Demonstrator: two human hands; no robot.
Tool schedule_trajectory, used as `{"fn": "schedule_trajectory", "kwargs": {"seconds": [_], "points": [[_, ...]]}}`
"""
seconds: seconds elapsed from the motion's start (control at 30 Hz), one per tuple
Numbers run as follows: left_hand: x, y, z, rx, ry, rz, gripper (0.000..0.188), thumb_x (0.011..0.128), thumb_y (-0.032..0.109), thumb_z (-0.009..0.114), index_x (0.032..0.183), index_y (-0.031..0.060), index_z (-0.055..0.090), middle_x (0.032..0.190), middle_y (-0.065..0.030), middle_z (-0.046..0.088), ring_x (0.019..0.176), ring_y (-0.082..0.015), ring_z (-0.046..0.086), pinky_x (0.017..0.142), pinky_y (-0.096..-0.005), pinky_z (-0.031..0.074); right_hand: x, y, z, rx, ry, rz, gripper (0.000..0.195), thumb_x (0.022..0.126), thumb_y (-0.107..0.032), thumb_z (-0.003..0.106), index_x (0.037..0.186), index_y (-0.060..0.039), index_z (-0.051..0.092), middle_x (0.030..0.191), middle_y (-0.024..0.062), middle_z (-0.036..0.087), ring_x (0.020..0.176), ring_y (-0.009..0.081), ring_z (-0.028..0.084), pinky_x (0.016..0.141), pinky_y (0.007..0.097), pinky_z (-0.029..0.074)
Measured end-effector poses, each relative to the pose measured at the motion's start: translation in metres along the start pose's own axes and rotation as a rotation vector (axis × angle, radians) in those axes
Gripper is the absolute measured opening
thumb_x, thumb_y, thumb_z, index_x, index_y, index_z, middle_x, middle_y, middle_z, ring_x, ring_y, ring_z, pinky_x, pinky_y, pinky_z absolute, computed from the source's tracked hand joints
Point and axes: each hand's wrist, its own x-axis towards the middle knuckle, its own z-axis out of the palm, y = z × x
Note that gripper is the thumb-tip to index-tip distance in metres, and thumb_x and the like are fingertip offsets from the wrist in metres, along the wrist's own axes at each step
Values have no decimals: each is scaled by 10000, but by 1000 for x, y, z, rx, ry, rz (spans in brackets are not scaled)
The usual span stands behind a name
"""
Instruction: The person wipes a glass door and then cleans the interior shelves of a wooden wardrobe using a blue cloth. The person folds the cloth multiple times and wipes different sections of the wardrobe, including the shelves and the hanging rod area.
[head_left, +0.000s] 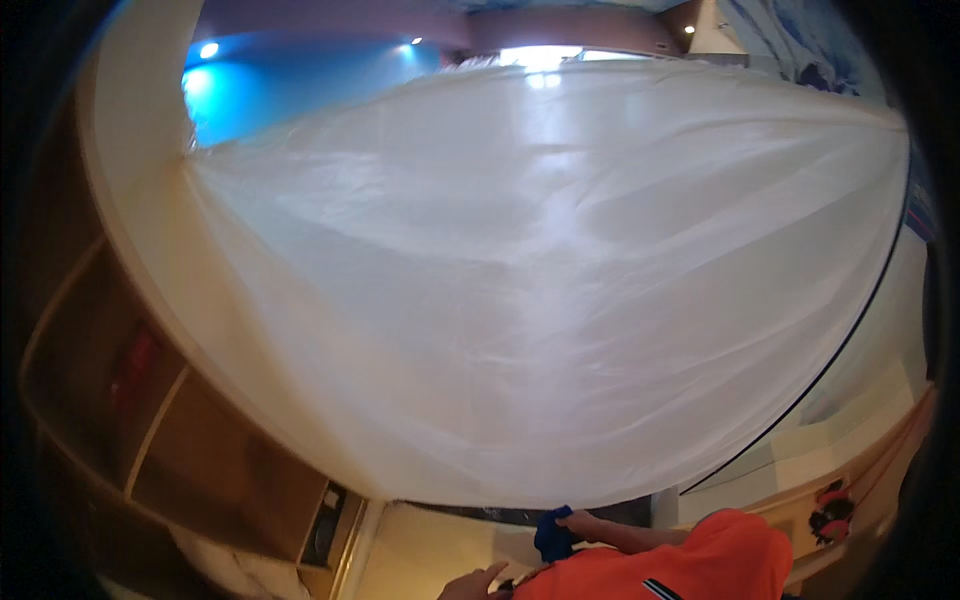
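Note:
My right hand (575, 520) grips a bunched dark blue cloth (552, 536) near the bottom of the view, just below the lower edge of a large white sheet (480, 300). The sheet is glossy and creased, and it fills most of the picture in front of me. At the bottom rim my left hand (471, 583) shows only in part, beside a small dark thing I cannot make out. Whether its fingers hold anything cannot be told. An orange shirt sleeve (739, 536) covers my right upper arm.
Wooden shelving (210, 450) with open compartments runs along the left. A red-and-black object (832, 514) sits on a pale wooden ledge at lower right. A dark cord-like edge (832, 367) borders the sheet's right side. Blue-lit wall (300, 90) shows beyond its top.

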Motion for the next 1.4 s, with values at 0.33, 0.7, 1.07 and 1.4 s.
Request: {"fn": "schedule_trajectory", "kwargs": {"seconds": [0.33,0.7,1.07,1.4], "points": [[7,70,38,155,30,-221,440,927,319,453,1339,163,442,1038,-212,609,903,-379,624,770,-509,473,4,-3,-6,69,-67,67,414,888,-330,646,1126,7,623,1106,143,647,979,278,607,813,436,469],[12,79,33,251,50,-367,391,896,251,484,1272,142,488,1028,-184,617,917,-368,623,755,-484,471,-25,-25,-7,139,-42,59,328,879,-286,657,1072,-22,637,966,103,657,879,239,618,731,417,506],[11,84,37,259,89,-360,420,875,237,506,1283,148,462,1020,-182,614,921,-364,626,753,-489,469,-19,-22,-9,85,-116,75,356,895,-287,628,1139,-27,623,1086,115,653,955,272,619,838,416,480],[8,78,47,237,142,-330,390,873,258,522,1239,125,495,993,-170,618,882,-345,630,726,-476,468,-43,-47,-6,100,-77,126,390,905,-263,628,1207,-27,559,1152,150,613,994,321,611,843,479,503]]}}
